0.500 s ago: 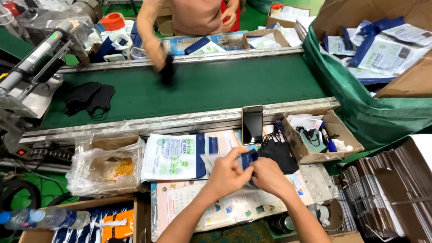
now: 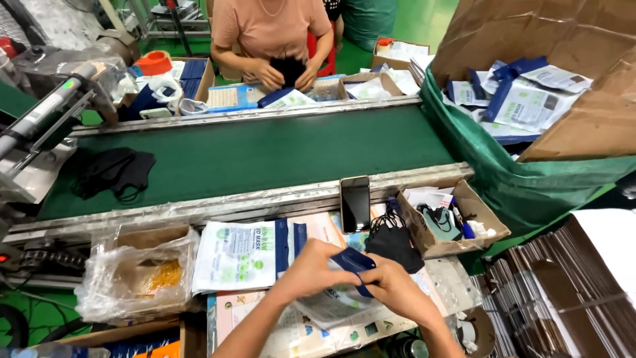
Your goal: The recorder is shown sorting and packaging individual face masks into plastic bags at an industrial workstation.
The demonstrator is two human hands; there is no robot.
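The left hand (image 2: pixel 306 268) and the right hand (image 2: pixel 391 286) are pinching together on a dark blue packet (image 2: pixel 353 263), low in the middle, above a pile of packets (image 2: pixel 237 255). It could be slipping out, since only fingertips are gripping it. Black masks (image 2: pixel 114 172) are lying on the green belt (image 2: pixel 265 156). A phone (image 2: pixel 355 203) and more masks (image 2: pixel 394 242) are crowding close by. Across the belt, another person's hands (image 2: pixel 286 74) are working.
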